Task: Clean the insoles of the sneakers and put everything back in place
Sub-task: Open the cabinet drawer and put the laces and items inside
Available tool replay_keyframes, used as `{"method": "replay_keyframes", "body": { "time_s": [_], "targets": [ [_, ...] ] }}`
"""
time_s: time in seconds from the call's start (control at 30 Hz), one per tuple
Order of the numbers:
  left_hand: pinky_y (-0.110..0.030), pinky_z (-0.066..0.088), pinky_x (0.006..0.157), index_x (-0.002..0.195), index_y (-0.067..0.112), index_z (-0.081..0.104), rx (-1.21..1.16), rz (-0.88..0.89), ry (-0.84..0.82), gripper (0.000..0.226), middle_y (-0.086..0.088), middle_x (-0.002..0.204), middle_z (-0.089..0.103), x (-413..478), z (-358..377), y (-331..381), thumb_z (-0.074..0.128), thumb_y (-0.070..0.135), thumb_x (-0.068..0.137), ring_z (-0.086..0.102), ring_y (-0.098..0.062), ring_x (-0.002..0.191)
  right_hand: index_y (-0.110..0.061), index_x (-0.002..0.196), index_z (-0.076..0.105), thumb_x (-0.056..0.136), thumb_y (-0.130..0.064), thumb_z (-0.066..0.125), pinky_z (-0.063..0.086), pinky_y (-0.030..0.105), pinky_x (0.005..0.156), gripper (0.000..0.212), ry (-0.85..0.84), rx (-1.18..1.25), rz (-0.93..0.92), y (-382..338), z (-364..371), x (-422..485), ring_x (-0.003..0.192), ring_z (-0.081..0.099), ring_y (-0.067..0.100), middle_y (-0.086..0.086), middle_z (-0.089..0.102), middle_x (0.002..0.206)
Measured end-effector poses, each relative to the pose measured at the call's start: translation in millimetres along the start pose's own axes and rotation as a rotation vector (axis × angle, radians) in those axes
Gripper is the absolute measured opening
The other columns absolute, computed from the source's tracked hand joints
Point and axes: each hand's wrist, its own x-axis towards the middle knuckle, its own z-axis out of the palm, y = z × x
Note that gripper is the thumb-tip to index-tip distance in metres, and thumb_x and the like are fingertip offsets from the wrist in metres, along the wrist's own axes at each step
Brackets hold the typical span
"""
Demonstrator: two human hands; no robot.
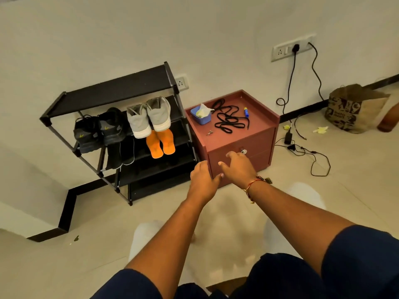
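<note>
Both bare hands held out toward the front of a reddish-brown wooden cabinet at one o'clock of the view. Left hand loose, fingers relaxed and pointing away, holding nothing. Right hand just beside it at three o'clock, fingers spread and lightly bent, likewise empty, hovering before the drawer front just below a small silver key in the lock. Cannot tell whether any fingertip touches the drawer.

At ten o'clock from the hands, on a middle shelf of a black tube-framed shoe rack: a pair of flat orange foam insoles, side by side, wider ends toward the camera. Right above them at twelve o'clock, a pair of grey mesh sneakers with white soles, heels up. On the cabinet top: loose black shoelaces and, at nine o'clock of them, a small blue plastic tub with a crumpled white wipe inside.

Probably very light and floppy, those insoles: thin foam, likely to droop if lifted by one end. Best pinched at the heel, the thicker end, or taken across the waist between thumb and fingers, one at a time. Probably grippy when dry, slicker once damp. Nothing fragile, yet better not creased hard.
</note>
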Motion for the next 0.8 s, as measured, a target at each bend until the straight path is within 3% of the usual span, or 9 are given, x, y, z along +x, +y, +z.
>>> {"method": "replay_keyframes", "body": {
  "time_s": [0.1, 0.27, 0.4, 0.5, 0.6, 0.7, 0.8],
  "targets": [
    [-0.037, 0.042, 0.108, 0.140, 0.022, 0.048, -0.080, -0.016, -0.078, 0.055, -0.002, 0.141, 0.049, 16, 26, -5, 0.068, 0.041, 0.093, 0.043, -0.024, 0.132, -0.012, 0.133, 0.055, 0.095, -0.043, 0.058, 0.049, 0.041, 0.097, 0.049, -0.022, 0.007, 0.089, 27, 6, 11, 0.117, 0.057, 0.032, 0.015, 0.056, 0.131],
    [-0.044, 0.043, 0.110, 0.147, 0.017, 0.042, -0.195, -0.112, -0.177, 0.061, -0.004, 0.147, 0.047, 47, 65, -15, 0.061, 0.046, 0.097, 0.045, -0.025, 0.134, -0.012, 0.127, 0.060, 0.095, -0.044, 0.059, 0.052, 0.038, 0.092, 0.045, -0.027, 0.074, 0.257, 70, 20, 42, 0.110, 0.062, 0.029, 0.012, 0.064, 0.123],
    [-0.035, 0.045, 0.102, 0.142, 0.016, 0.044, -0.338, -0.234, -0.212, 0.053, -0.004, 0.140, 0.051, 82, 93, -26, 0.058, 0.043, 0.099, 0.051, -0.022, 0.125, -0.010, 0.128, 0.061, 0.097, -0.042, 0.057, 0.046, 0.034, 0.096, 0.044, -0.021, 0.169, 0.345, 94, 29, 76, 0.117, 0.060, 0.028, 0.009, 0.065, 0.126],
    [-0.036, 0.047, 0.102, 0.137, 0.018, 0.048, -0.449, -0.345, -0.222, 0.045, -0.002, 0.137, 0.053, 112, 113, -36, 0.057, 0.043, 0.100, 0.053, -0.019, 0.120, -0.011, 0.124, 0.062, 0.098, -0.041, 0.058, 0.041, 0.026, 0.086, 0.040, -0.004, 0.233, 0.417, 113, 43, 110, 0.109, 0.060, 0.024, 0.005, 0.066, 0.121],
    [-0.046, 0.049, 0.105, 0.132, 0.019, 0.050, -0.532, -0.416, -0.229, 0.042, -0.002, 0.133, 0.056, 142, 131, -46, 0.056, 0.044, 0.100, 0.055, -0.022, 0.119, -0.014, 0.108, 0.069, 0.097, -0.043, 0.058, 0.050, 0.032, 0.081, 0.032, 0.024, 0.310, 0.478, 130, 59, 142, 0.097, 0.065, 0.024, 0.004, 0.071, 0.104],
    [-0.045, 0.052, 0.101, 0.130, 0.016, 0.052, -0.587, -0.450, -0.250, 0.040, -0.002, 0.128, 0.057, 172, 146, -56, 0.056, 0.041, 0.100, 0.058, -0.018, 0.111, -0.017, 0.083, 0.069, 0.095, -0.045, 0.056, 0.058, 0.048, 0.085, 0.033, 0.036, 0.378, 0.532, 148, 76, 176, 0.091, 0.070, 0.029, 0.008, 0.073, 0.090],
    [-0.040, 0.055, 0.096, 0.129, 0.011, 0.053, -0.656, -0.458, -0.271, 0.038, -0.006, 0.124, 0.058, 198, 158, -68, 0.056, 0.037, 0.101, 0.059, -0.018, 0.110, -0.023, 0.071, 0.057, 0.094, -0.032, 0.050, 0.056, 0.049, 0.090, 0.026, -0.009, 0.393, 0.578, 172, 95, 209, 0.100, 0.068, 0.037, 0.014, 0.072, 0.102]
  ]
}}
